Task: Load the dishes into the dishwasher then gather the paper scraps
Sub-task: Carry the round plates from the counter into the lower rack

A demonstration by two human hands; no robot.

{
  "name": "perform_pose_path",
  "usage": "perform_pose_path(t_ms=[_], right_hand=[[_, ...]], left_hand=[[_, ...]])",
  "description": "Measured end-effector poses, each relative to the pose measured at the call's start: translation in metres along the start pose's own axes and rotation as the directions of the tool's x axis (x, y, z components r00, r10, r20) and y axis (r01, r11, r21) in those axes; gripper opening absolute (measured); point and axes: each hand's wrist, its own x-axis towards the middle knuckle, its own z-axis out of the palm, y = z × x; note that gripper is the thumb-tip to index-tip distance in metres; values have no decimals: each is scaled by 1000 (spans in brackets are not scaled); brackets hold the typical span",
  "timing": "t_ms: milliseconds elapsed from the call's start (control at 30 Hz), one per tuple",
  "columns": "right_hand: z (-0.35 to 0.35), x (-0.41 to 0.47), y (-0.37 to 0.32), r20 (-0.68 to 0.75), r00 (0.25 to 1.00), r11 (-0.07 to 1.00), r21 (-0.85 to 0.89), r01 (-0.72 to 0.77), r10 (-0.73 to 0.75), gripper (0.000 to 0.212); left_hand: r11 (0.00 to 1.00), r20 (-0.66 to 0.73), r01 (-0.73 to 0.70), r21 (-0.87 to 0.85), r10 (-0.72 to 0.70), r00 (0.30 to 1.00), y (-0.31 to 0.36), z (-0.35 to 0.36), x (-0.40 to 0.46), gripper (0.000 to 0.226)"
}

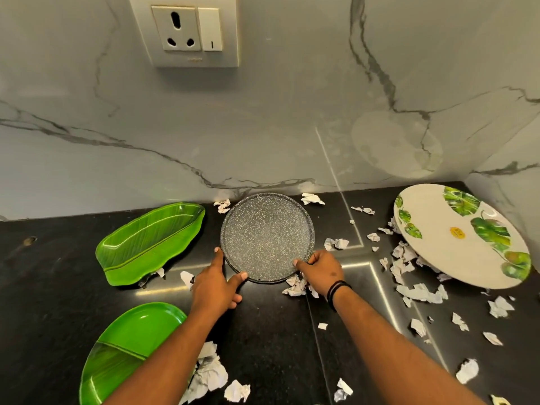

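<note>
**Both hands on the speckled plate amid scattered scraps**

The left hand [214,283] and right hand [320,270] each pinched the near rim of the grey speckled plate [267,238], which lay on the black counter [277,346] close to the marble backsplash [263,127]. Crumpled paper scraps [409,292] crowded its edges and the counter's right side. A green leaf-shaped tray [152,241] lay left, a green plate [128,349] nearer, and a white leaf-print plate [455,235] right, resting on scraps.

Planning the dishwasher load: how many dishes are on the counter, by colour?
Green: 2, a leaf dish and a plate
Speckled grey: 1, a plate held at its rim by the left hand and right hand
White with leaf print: 1, a plate
Total: 4
</note>
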Motion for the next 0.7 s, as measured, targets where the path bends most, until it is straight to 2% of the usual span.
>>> perform_pose_path(t_ms=[167,267,367,433,500,533,600,700], right_hand=[[-14,-12,-10,54,999,976,218,-23,11,34],[-16,-26,-15,22,996,891,446,-89,89,29],[-18,-45,-19,-50,984,764,638,-99,170,27],[-23,-60,-23,-81,977,701,708,-85,200,27],[-33,-80,-22,-91,972,636,768,-70,217,26],[-39,-90,-20,-89,971,613,788,-66,220,24],[-50,-109,-13,-88,973,575,817,-52,212,24],[-65,-145,4,-91,977,502,865,-19,195,26]], left_hand=[[990,72,91,-112,-83,994,8,-4,2,95],[979,145,140,-149,-119,982,15,-8,2,93],[954,222,196,-228,-145,964,20,-12,0,82],[930,231,229,-288,-164,959,22,-17,-2,63],[909,200,205,-362,-139,970,23,-17,-8,38],[901,176,168,-401,-105,979,25,-16,-11,32],[878,137,89,-471,-27,990,31,-13,-19,29],[827,159,49,-560,49,986,48,-5,-36,21]])
